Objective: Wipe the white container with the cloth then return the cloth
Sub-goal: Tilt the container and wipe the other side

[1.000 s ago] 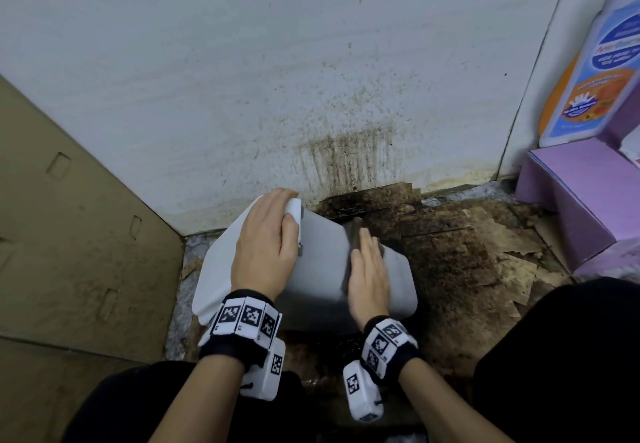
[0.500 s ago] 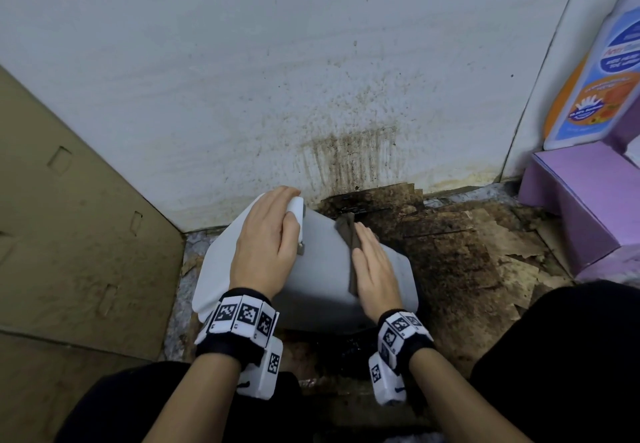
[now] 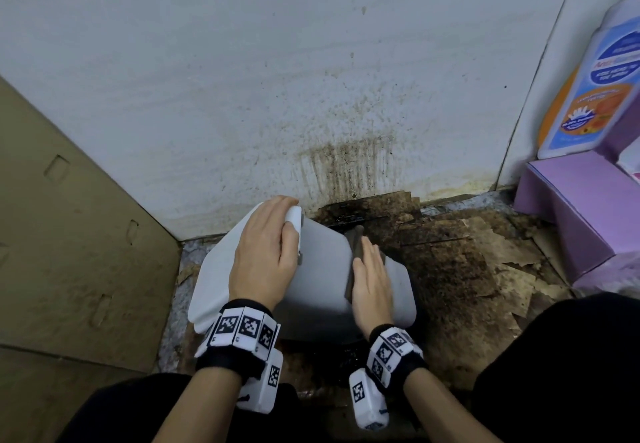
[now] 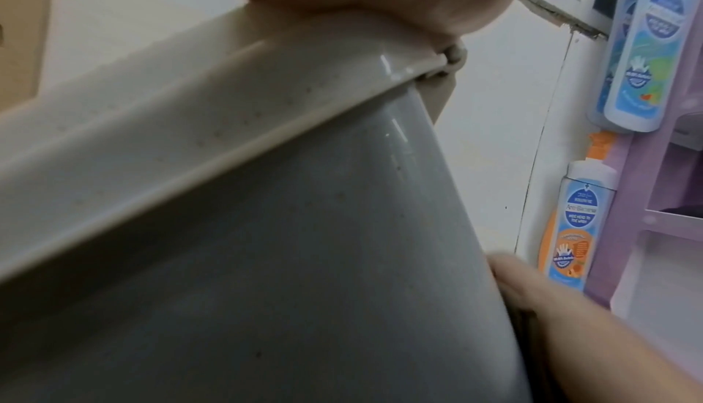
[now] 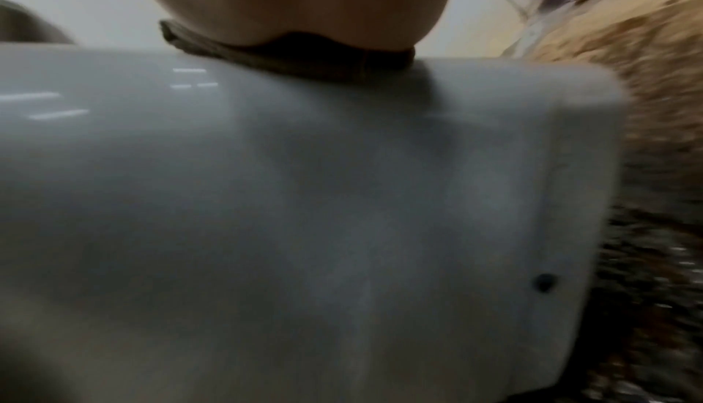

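Observation:
The white container point(image 3: 322, 269) lies tilted on its side on the floor, its grey body towards me and its white lid point(image 3: 214, 269) at the left. My left hand point(image 3: 273, 231) grips the lid's rim, fingers curled over the far edge. My right hand point(image 3: 370, 262) lies flat with straight fingers on a brown cloth point(image 3: 356, 238) and presses it against the grey body. In the right wrist view the cloth point(image 5: 304, 60) sits folded between the palm and the container point(image 5: 304, 199). The left wrist view shows the lid rim and body point(image 4: 304, 259) close up.
A stained white wall point(image 3: 311, 78) stands right behind the container. Dark, soaked cardboard point(image 3: 450, 262) covers the floor to the right. A brown cardboard panel point(image 3: 69, 234) leans at the left. A purple rack point(image 3: 581, 214) with a wash bottle point(image 3: 588, 89) is at the right.
My right hand slid the cloth a little away over the container's body and then back towards me. The left hand kept its grip on the rim.

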